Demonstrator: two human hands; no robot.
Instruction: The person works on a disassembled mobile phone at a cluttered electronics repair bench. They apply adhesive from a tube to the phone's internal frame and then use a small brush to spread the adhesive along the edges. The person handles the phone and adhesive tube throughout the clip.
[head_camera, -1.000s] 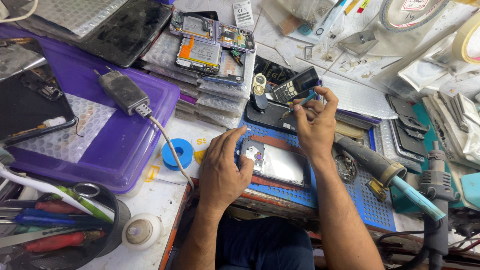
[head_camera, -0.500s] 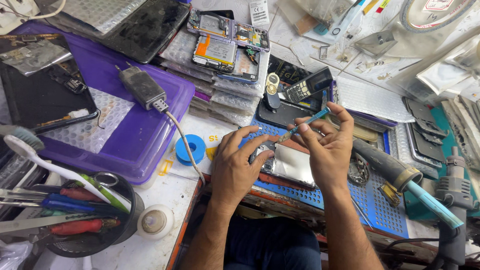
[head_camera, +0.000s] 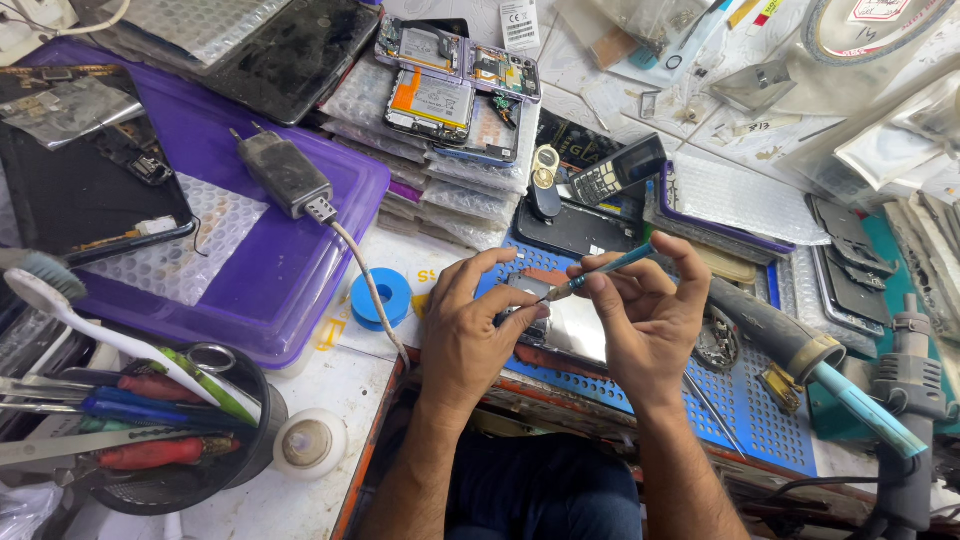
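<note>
My left hand (head_camera: 470, 335) steadying opened phone (head_camera: 560, 320) on blue mat (head_camera: 760, 420), my right hand (head_camera: 645, 315) grip pinched on teal-handled screwdriver (head_camera: 598, 274), tip at phone's top edge

— How's the light on my bench?

— Bright and even, from overhead; my hands throw only soft, short shadows at the frame's centre.

— Any glare?

— White sheen on the plastic bags (head_camera: 880, 150) upper right and the bubble wrap (head_camera: 200, 20) upper left.

— Sharpness?

— Crisp at centre; the edges bow outward, and the lower left corner softens.
</note>
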